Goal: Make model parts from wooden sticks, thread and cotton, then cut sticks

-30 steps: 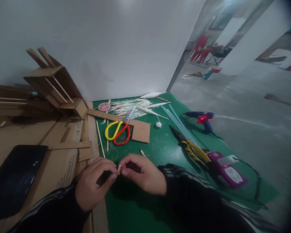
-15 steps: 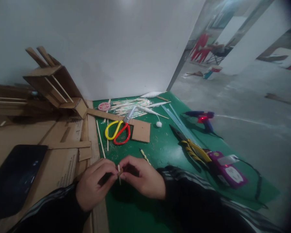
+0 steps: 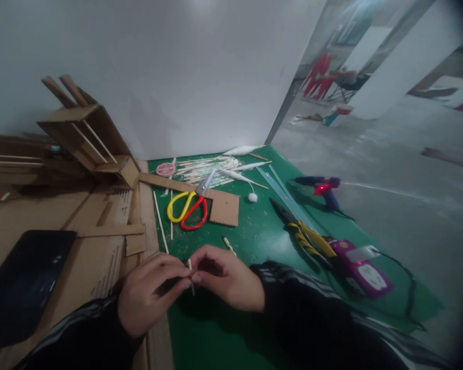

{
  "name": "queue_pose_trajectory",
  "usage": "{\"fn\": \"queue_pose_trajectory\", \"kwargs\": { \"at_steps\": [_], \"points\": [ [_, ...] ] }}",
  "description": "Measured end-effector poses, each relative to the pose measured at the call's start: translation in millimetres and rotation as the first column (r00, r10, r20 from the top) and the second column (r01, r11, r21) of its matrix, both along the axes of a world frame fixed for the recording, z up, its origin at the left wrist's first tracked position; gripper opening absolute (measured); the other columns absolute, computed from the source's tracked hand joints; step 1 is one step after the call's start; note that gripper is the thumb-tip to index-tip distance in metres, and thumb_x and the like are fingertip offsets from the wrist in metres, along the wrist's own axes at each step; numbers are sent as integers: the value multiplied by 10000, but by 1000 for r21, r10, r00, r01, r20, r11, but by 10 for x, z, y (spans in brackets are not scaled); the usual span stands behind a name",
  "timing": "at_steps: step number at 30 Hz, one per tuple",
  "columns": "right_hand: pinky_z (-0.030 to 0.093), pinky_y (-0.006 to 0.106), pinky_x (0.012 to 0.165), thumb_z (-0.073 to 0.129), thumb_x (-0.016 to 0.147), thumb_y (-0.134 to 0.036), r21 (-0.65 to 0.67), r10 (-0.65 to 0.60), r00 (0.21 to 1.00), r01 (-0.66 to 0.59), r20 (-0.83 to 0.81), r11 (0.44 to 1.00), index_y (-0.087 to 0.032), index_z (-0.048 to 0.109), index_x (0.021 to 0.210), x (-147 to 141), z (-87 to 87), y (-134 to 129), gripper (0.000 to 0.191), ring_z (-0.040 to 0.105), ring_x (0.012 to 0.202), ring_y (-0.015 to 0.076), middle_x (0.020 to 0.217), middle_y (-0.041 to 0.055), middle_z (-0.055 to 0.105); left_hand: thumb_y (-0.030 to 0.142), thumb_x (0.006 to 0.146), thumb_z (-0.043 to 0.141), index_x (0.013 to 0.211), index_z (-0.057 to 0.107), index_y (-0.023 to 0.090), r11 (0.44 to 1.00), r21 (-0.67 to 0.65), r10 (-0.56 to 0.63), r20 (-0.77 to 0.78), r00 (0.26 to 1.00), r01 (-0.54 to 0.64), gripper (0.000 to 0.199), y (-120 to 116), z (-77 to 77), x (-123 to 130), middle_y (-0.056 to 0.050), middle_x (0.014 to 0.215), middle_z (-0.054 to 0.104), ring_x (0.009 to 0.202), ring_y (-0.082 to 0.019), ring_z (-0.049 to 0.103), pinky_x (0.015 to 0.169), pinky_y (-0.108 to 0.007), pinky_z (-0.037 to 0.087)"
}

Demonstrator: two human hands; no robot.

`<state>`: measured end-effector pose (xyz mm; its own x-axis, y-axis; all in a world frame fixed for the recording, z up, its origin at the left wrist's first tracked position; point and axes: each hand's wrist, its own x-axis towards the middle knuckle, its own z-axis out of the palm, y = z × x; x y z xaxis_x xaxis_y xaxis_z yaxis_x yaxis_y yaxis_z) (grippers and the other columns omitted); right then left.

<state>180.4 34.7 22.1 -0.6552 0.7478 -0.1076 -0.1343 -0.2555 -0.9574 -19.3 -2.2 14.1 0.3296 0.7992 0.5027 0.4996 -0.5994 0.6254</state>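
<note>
My left hand (image 3: 150, 295) and my right hand (image 3: 231, 280) meet over the front of the green tabletop, thumbs and forefingers pinched together. Between their fingertips is a short wooden stick (image 3: 190, 264), near upright with a slight lean; its lower end pokes out below. A small brown piece, seemingly cardboard, sits around the stick's middle, mostly covered by the fingers. Just beyond the right hand lies a yellowish twisted pen-like stick (image 3: 229, 245). Farther back are scissors (image 3: 193, 218) with one yellow and one red handle, beside a cardboard piece (image 3: 224, 208).
Yellow-black pliers (image 3: 312, 239), a purple power strip (image 3: 366, 272) and a lit glue gun (image 3: 324, 187) lie to the right. Thin sticks (image 3: 200, 168) are heaped by the white panel (image 3: 200, 77). At left are a dark phone-like slab (image 3: 23, 282) and a cardboard structure (image 3: 88, 128).
The stick between my fingers leans a little more and its lower end has shifted slightly right. My left fingertips have moved slightly with it. The surrounding things stay put.
</note>
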Motion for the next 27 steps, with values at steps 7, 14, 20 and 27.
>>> {"fn": "queue_pose_trajectory", "kwargs": {
  "at_steps": [7, 14, 20, 27],
  "points": [
    [451, 247, 668, 788, 748, -323, -81, 17, 996, -24, -89, 996, -174, 578, 1055, -59, -63, -48, 401, 549, 695, 86, 807, -33, 574, 139, 859, 628, 864, 605, 211, 990, -110, 96, 43, 994, -91, 75, -5, 34, 25, -23, 830, 679, 800, -155, 641, 720, -269, 499],
    [494, 266, 678, 727, 813, -358, -74, 40, 995, -47, -92, 996, -183, 497, 1227, -33, -34, -65, 504, 614, 721, 100, 851, -11, 625, 244, 893, 586, 877, 586, 216, 938, -244, 258, 15, 966, -246, 32, -16, -42, -26, -11, 841, 685, 782, -158, 656, 709, -277, 500],
    [454, 191, 505, 753, 763, -442, -251, 78, 997, -82, -26, 965, -196, 459, 1062, -14, 44, -65, 486, 630, 580, 93, 737, -43, 649, 287, 892, 599, 1002, 618, 215, 913, -217, 356, 9, 935, -346, 133, -12, -63, -44, -32, 912, 693, 820, -173, 661, 747, -302, 516],
    [500, 213, 507, 752, 730, -507, -341, 136, 987, -157, -86, 927, -156, 520, 873, -90, 41, -101, 445, 674, 586, 122, 713, 17, 702, 162, 905, 571, 1088, 684, 247, 973, -71, 221, -18, 975, -221, 231, -3, -35, -33, -37, 957, 699, 891, -157, 670, 785, -263, 532]
  ]
}}
